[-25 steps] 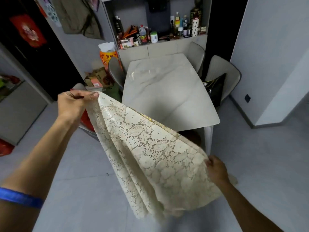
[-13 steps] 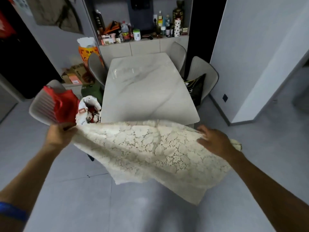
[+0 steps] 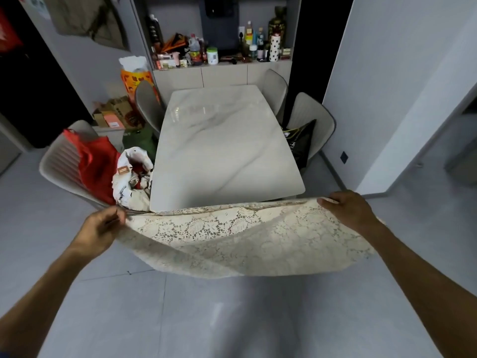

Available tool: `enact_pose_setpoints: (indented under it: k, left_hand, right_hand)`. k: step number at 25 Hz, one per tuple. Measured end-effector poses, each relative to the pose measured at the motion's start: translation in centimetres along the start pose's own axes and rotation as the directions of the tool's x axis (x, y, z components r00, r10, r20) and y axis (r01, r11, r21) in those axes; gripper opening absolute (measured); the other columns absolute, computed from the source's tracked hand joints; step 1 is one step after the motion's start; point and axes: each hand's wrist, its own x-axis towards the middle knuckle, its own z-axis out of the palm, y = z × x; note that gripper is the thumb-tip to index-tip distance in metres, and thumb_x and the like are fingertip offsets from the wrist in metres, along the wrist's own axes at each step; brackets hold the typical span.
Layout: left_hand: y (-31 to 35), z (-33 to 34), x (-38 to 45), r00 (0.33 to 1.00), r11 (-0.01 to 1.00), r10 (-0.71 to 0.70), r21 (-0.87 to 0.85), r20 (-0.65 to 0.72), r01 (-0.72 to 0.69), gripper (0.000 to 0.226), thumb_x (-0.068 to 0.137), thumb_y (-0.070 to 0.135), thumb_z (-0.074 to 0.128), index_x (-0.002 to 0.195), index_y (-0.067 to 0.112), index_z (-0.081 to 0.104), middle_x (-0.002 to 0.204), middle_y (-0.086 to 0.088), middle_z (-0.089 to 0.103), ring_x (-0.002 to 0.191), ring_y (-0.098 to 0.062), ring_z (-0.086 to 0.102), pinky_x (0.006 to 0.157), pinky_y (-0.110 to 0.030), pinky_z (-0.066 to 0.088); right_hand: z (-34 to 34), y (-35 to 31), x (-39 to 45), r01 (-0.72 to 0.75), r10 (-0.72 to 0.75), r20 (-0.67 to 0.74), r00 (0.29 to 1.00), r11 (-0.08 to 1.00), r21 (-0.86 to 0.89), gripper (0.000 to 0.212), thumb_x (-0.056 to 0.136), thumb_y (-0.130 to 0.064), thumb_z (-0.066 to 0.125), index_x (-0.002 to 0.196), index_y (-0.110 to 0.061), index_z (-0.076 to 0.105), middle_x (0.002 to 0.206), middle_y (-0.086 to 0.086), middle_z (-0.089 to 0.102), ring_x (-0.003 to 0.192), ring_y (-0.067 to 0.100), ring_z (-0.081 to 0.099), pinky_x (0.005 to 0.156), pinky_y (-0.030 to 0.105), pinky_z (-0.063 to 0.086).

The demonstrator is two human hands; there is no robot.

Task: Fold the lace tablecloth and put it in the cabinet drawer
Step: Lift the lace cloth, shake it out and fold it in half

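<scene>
Since the earlier frames, the lace tablecloth (image 3: 247,239) is being swung from a slanted drape, one corner high and the other low, into a level span stretched between the two hands, and the person is now facing the table squarely. It is hanging in the air just in front of the near edge of the marble table (image 3: 227,151), its top edge pulled nearly straight and the rest sagging in a shallow curve above the grey floor (image 3: 180,319). At least two layers seem to be lying together along that top edge, so the cloth looks partly folded already; holding it taut and level like this is likely meant to line the edges up before the next fold or before laying it on the tabletop.

On the left, the left hand (image 3: 102,228) is pinching the cloth's left corner, fingers curled closed with the thumb pressing the lace against them. On the right, the right hand (image 3: 348,210) is closing over the right corner from above, knuckles up, fingers wrapped down around the edge.

Beyond the cloth, a chair (image 3: 64,164) at the table's left is carrying a red bag (image 3: 98,164) and a white bundle. The cabinet (image 3: 222,74) is standing against the far wall behind the table, its top crowded with bottles; no open drawer is showing.
</scene>
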Motion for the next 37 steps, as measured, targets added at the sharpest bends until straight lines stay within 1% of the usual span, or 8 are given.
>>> enact_pose_setpoints:
  k: [5,10,17,22,26,30,34,37]
  left_hand:
    - [5.2,4.6,1.9,0.942,0.991,0.048,0.102,0.334,-0.087,0.044,0.079,-0.019,0.054,0.082,0.019,0.076,0.09,0.008,0.075,0.086,-0.015,0.071,0.08,-0.036,0.058]
    - [7.8,11.1,0.3,0.911,0.989,-0.065,0.149,0.407,0.004,0.042,0.081,-0.015,0.049,0.1,0.011,0.077,0.112,0.002,0.071,0.103,-0.011,0.066,0.087,-0.013,0.051]
    - [18.1,17.1,-3.6,0.862,0.766,-0.061,-0.53,0.504,0.364,0.025,0.082,-0.007,0.066,0.095,0.01,0.079,0.095,-0.004,0.078,0.086,-0.01,0.068,0.074,-0.015,0.054]
    - [19.3,18.3,-4.9,0.849,0.505,-0.045,-0.721,0.526,0.474,0.021,0.091,0.023,0.066,0.102,0.009,0.076,0.101,-0.004,0.076,0.093,-0.013,0.068,0.087,-0.028,0.053]
    - [18.8,19.3,-5.2,0.895,0.526,-0.209,-0.726,0.394,0.443,0.016,0.091,0.017,0.066,0.092,0.007,0.078,0.084,-0.001,0.075,0.075,-0.008,0.064,0.067,-0.021,0.053]
    - [18.7,20.1,-5.4,0.918,0.605,-0.265,-0.69,0.294,0.396,0.025,0.093,0.013,0.062,0.088,-0.01,0.07,0.076,-0.015,0.06,0.063,-0.017,0.049,0.064,-0.027,0.047]
    - [18.0,19.8,-5.1,0.934,0.677,-0.245,-0.643,0.26,0.357,0.017,0.091,0.005,0.062,0.084,-0.005,0.074,0.069,-0.015,0.059,0.067,-0.022,0.043,0.062,-0.033,0.039]
    - [18.0,18.5,-5.6,0.916,0.662,-0.154,-0.65,0.369,0.373,0.011,0.08,0.002,0.076,0.084,0.011,0.081,0.076,-0.006,0.075,0.067,-0.015,0.064,0.062,-0.02,0.051]
  right_hand:
    - [2.0,-4.6,-1.2,-0.107,0.093,0.066,0.993,0.957,0.269,0.048,0.096,-0.037,0.056,0.056,-0.017,0.039,0.052,0.001,0.036,0.049,0.015,0.035,0.051,0.029,0.025]
    - [4.0,-8.9,-2.7,-0.425,0.298,0.303,0.905,0.616,0.663,0.025,0.099,-0.023,0.055,0.115,-0.005,0.06,0.101,0.011,0.062,0.089,0.022,0.058,0.076,0.029,0.045]
    - [6.0,-13.1,-6.8,-0.484,0.204,0.459,0.864,0.584,0.652,0.023,0.089,0.003,0.057,0.071,-0.011,0.063,0.064,0.006,0.063,0.041,0.012,0.058,0.038,0.015,0.044]
    - [6.5,-13.5,-7.7,-0.439,0.177,0.409,0.895,0.5,0.746,0.027,0.082,0.009,0.058,0.1,-0.01,0.067,0.092,0.015,0.071,0.075,0.024,0.068,0.071,0.034,0.057]
    - [7.4,-13.4,-9.6,-0.208,0.025,0.266,0.964,0.692,0.691,0.057,0.075,0.007,0.068,0.121,-0.019,0.05,0.108,0.017,0.067,0.095,0.024,0.066,0.085,0.041,0.054]
    - [7.3,-13.0,-10.8,0.118,-0.153,0.09,0.984,0.943,0.312,0.013,0.082,-0.022,0.068,0.093,-0.023,0.062,0.096,-0.005,0.071,0.088,0.01,0.065,0.076,0.027,0.05]
    - [6.6,-12.4,-11.4,0.037,-0.127,0.311,0.942,0.96,0.279,0.023,0.079,-0.044,0.07,0.088,-0.024,0.064,0.081,-0.008,0.067,0.068,0.008,0.06,0.056,0.024,0.044]
    - [7.9,-11.6,-11.1,0.08,-0.173,0.265,0.949,0.941,0.329,0.018,0.083,-0.026,0.073,0.075,-0.016,0.061,0.07,0.002,0.063,0.06,0.01,0.054,0.055,0.032,0.046]
